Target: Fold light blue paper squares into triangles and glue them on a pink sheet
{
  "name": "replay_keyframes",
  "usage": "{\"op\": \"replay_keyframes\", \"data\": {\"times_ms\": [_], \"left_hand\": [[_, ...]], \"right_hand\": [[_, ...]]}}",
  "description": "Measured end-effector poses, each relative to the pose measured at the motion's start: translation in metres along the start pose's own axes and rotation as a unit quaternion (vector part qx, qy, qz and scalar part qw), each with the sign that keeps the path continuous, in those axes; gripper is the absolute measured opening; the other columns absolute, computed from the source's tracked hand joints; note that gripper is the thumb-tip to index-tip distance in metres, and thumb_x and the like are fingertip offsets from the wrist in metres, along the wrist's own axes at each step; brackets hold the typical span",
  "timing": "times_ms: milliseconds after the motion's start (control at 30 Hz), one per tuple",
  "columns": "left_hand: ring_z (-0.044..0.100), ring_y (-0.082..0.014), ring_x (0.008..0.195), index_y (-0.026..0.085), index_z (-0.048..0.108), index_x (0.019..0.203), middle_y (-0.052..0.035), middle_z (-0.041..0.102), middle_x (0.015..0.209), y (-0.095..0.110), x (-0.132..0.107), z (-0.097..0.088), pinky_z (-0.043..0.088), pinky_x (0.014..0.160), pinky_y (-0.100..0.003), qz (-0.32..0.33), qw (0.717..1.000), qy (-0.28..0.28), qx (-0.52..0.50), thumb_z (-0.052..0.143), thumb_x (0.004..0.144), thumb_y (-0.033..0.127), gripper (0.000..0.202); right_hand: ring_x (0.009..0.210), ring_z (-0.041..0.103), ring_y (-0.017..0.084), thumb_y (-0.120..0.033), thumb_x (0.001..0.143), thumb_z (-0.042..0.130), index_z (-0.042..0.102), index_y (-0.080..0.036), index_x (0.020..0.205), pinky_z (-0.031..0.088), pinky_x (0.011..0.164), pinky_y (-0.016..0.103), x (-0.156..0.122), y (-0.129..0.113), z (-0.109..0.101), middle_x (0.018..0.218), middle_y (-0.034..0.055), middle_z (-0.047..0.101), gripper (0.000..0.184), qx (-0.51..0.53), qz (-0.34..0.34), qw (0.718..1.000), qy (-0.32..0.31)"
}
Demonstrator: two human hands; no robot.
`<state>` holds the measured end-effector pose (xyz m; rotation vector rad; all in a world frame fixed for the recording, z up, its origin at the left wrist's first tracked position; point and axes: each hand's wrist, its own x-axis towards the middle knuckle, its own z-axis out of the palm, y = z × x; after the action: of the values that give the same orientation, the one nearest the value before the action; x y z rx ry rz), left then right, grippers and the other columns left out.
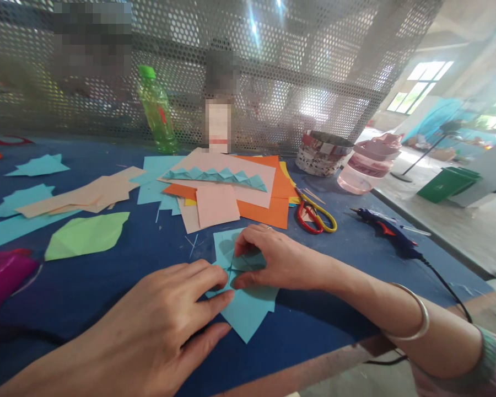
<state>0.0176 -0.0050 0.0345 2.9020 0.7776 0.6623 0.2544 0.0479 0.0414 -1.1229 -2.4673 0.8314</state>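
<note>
Far left, at the frame edge: red handles (14, 140) above, and a magenta tool (4, 278) below with a dark cable (25, 333). Between these lie blue cutouts (39, 166), overlapping peach strips (107, 190) and a green leaf shape (86, 236), all flat on the blue table (157, 242).

Upper left of centre: a green bottle (157, 113), upright beside the perforated screen (268, 71).

Lower left to centre: the left hand (161, 311), loosely bent, thumb apart from the forefinger; fingertips rest at the left side of the blue paper (248, 317) and grasp nothing visible.

Centre: the blue paper lies below the paper pile, which carries a zigzag strip (217, 176) and a pink square (217, 207). The right hand (283, 256) is half closed over it, thumb and forefinger on a folded part; whether a layer is pinched cannot be told.

Right of centre: scissors (316, 218), handles toward the viewer; behind them a round tub (320, 157) and a pink jug (366, 168).

Right: a glue gun (386, 229), corded. Far right, on the floor: a green bin (446, 184).
</note>
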Motion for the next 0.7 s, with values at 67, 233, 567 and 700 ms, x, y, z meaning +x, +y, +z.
{"op": "replay_keyframes", "data": {"times_ms": [67, 233, 567, 700], "left_hand": [[0.069, -0.0211, 0.091, 0.023, 0.073, 0.108, -0.0058, 0.073, 0.109, 0.001, 0.0, 0.0, 0.058, 0.075, -0.034, 0.0, 1.0, 0.007, -0.002, 0.047, 0.105, 0.026, 0.026], [0.069, -0.0208, 0.088, 0.022, 0.072, 0.103, -0.0055, 0.074, 0.106, 0.002, -0.001, 0.0, 0.057, 0.073, -0.034, 0.003, 1.0, 0.008, -0.005, 0.048, 0.105, 0.025, 0.025], [0.069, -0.0213, 0.089, 0.023, 0.071, 0.102, -0.0051, 0.073, 0.106, 0.0, -0.001, 0.0, 0.057, 0.072, -0.034, 0.003, 1.0, -0.004, -0.019, 0.049, 0.104, 0.024, 0.022], [0.069, -0.0219, 0.093, 0.023, 0.071, 0.11, -0.0059, 0.072, 0.109, 0.001, -0.001, 0.001, 0.058, 0.075, -0.035, -0.002, 1.0, -0.005, -0.009, 0.047, 0.105, 0.025, 0.025]], "right_hand": [[0.095, 0.06, 0.019, -0.032, 0.077, 0.09, 0.062, -0.018, 0.099, 0.047, 0.083, 0.031, 0.001, 0.001, -0.001, 0.102, 0.0045, 0.065, 0.038, 0.001, 0.003, 1.0, -0.003], [0.096, 0.06, 0.019, -0.03, 0.077, 0.09, 0.063, -0.018, 0.1, 0.046, 0.084, 0.031, 0.003, 0.004, -0.004, 0.103, 0.0045, 0.065, 0.037, 0.006, 0.012, 1.0, -0.018], [0.096, 0.06, 0.02, -0.034, 0.076, 0.091, 0.063, -0.017, 0.1, 0.047, 0.084, 0.032, 0.002, 0.004, -0.003, 0.104, 0.0054, 0.066, 0.041, 0.009, 0.002, 1.0, -0.02], [0.097, 0.06, 0.021, -0.038, 0.076, 0.09, 0.063, -0.017, 0.101, 0.047, 0.085, 0.033, 0.003, 0.003, 0.002, 0.104, 0.0057, 0.066, 0.042, 0.0, -0.001, 1.0, -0.01]]}}
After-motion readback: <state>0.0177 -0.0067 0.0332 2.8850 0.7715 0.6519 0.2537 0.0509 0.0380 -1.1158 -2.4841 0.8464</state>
